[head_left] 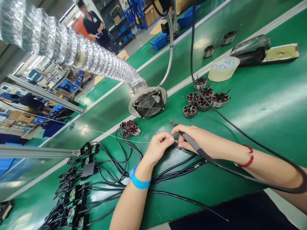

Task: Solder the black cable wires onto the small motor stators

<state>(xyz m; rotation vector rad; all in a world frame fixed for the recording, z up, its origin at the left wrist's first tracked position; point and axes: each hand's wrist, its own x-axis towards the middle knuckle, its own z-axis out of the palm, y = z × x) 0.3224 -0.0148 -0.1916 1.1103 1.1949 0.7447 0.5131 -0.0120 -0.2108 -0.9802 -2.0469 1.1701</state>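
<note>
Green bench (pixel 263 105), blue wristband (pixel 139 182)

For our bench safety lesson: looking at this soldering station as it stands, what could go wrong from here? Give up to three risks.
1. The right hand holds the soldering iron close beside the left hand fingertips, so a slip could burn them.
2. The iron's cord runs past the wound coils; a tug might drag them.
3. Loose black cables lie near the tip and could be scorched.
</note>
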